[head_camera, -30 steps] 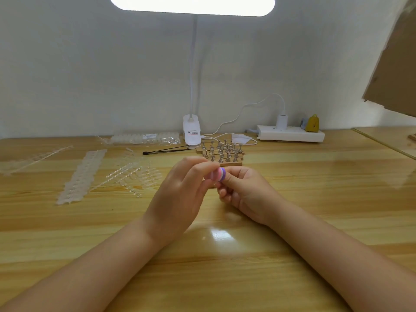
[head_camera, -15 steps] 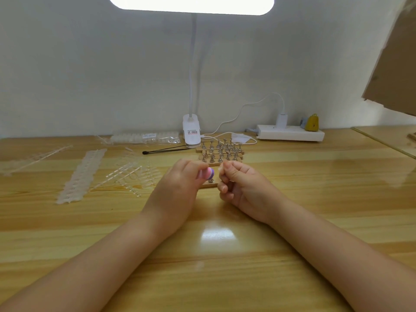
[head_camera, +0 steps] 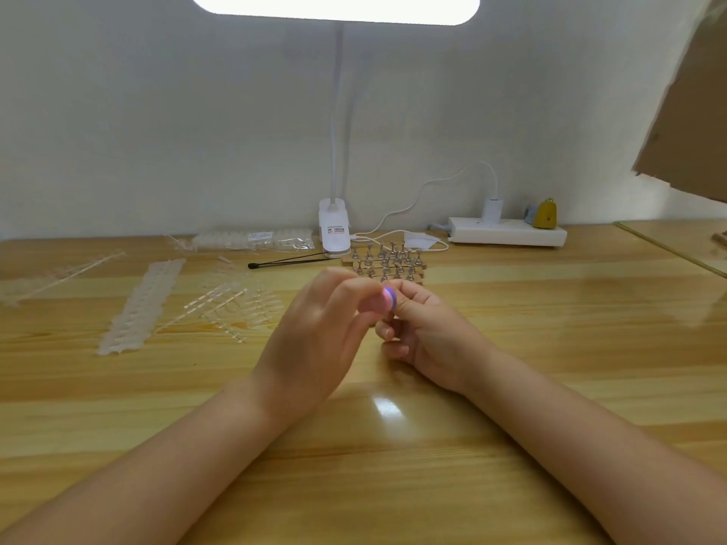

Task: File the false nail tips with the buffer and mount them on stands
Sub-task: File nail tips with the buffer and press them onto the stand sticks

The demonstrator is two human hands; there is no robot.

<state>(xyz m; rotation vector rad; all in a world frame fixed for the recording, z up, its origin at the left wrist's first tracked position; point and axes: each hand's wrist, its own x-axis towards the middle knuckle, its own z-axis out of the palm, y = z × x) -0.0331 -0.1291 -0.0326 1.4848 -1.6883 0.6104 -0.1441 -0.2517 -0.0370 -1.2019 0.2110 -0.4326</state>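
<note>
- At the bottom, a wooden table (head_camera: 511, 348) is shown, backed by a white wall.
- Above, a clip-on lamp (head_camera: 334, 230) is seen lit, with a power strip (head_camera: 507, 232) to its right.
- Strips of false nail tips (head_camera: 137, 304) are laid on the left of the table.
- A rack of metal stands (head_camera: 387, 265) is placed just behind the hands.
- The left hand (head_camera: 318, 336) is curled around a pink and purple buffer (head_camera: 383, 300).
- The right hand (head_camera: 429, 332) is curled beside the buffer, fingertips pinched together; whether a nail tip is held cannot be told.
</note>
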